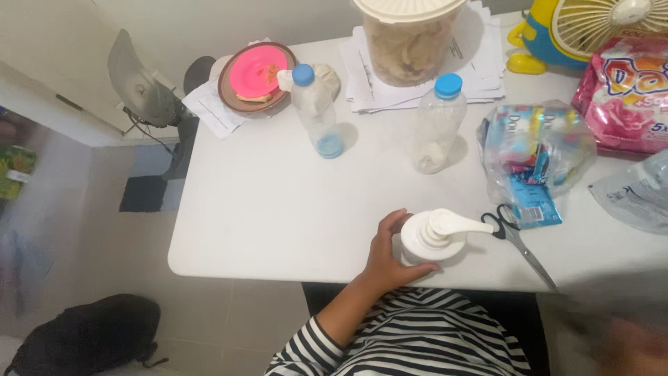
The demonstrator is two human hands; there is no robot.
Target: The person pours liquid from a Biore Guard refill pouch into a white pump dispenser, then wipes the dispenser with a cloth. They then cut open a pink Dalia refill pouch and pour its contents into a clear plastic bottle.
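Gripping white pump bottle [431,240], left hand [390,257].

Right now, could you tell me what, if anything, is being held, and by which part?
The left hand grips the white pump bottle around its body, below the pump head.

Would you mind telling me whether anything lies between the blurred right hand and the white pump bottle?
Yes: black-handled scissors lie on the white table just right of the white pump bottle, which the left hand holds, between it and the blurred right hand.
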